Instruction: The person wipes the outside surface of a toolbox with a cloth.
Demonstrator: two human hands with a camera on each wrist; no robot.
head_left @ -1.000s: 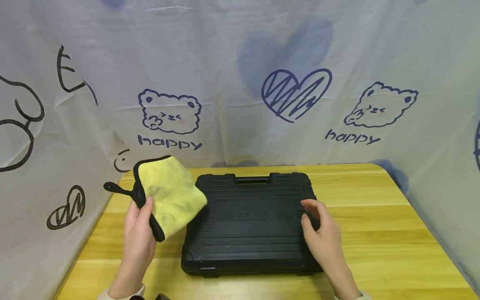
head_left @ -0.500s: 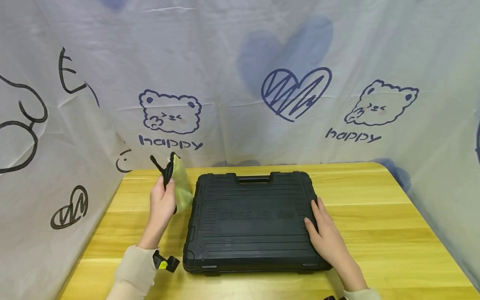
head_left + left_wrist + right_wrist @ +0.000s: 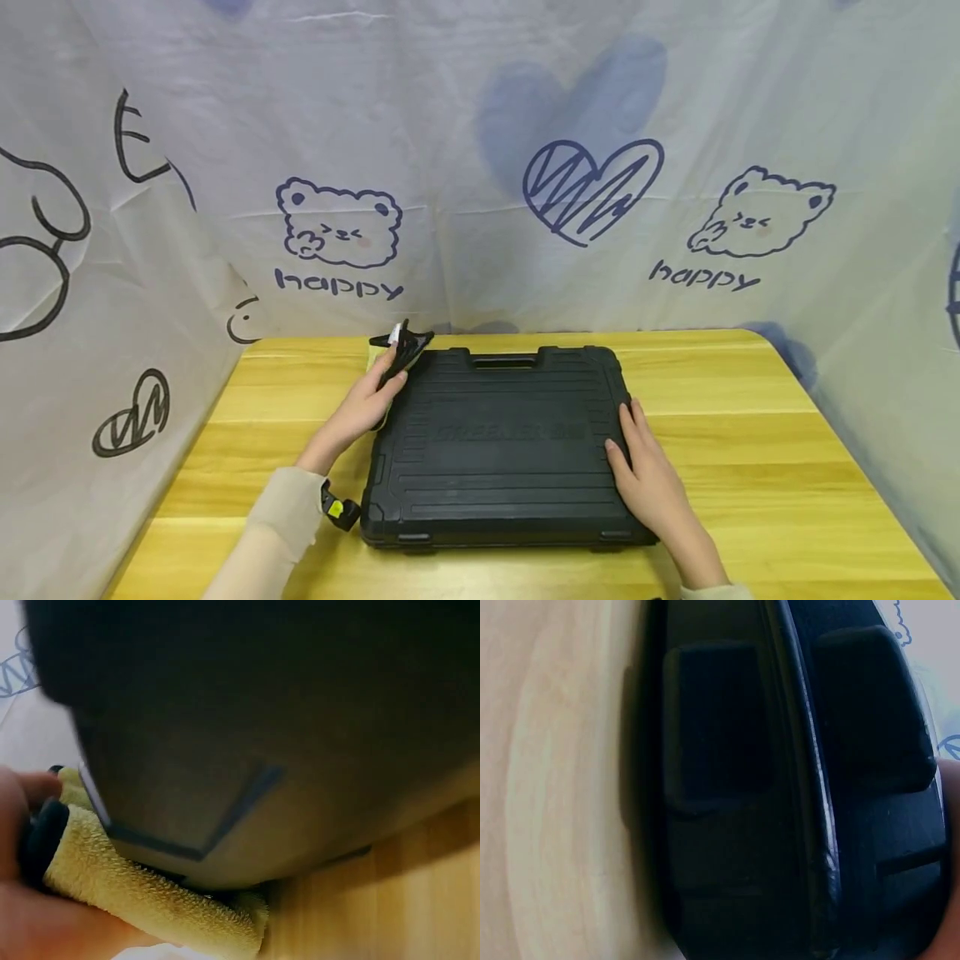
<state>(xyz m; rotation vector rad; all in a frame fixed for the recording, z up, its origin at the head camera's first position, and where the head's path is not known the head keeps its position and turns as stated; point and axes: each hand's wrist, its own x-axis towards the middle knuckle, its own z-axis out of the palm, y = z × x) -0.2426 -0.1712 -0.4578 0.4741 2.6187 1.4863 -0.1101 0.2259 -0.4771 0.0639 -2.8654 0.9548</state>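
Note:
A black hard plastic tool case (image 3: 502, 454) with ribbed lid and raised lettering lies flat on the table, its handle at the far side. At its far left corner my left hand (image 3: 363, 410) grips a folded yellow cloth (image 3: 146, 889) with black trim. In the left wrist view the fuzzy cloth lies against the case's side wall. My right hand (image 3: 651, 483) rests on the right edge of the case, thumb on the lid and fingers stretched along the side. The right wrist view shows the case's side close up, with the hand mostly out of frame.
The case stands on a yellow wood-grain table (image 3: 765, 467). A pale printed curtain (image 3: 465, 250) hangs behind and along both sides of it. A small black wrist-worn device (image 3: 341, 508) sits beside the case's near left corner.
My left hand has carried the cloth rightward from the left of the case to its far left corner, the cloth now bunched. My right hand has moved down onto the case's right edge.

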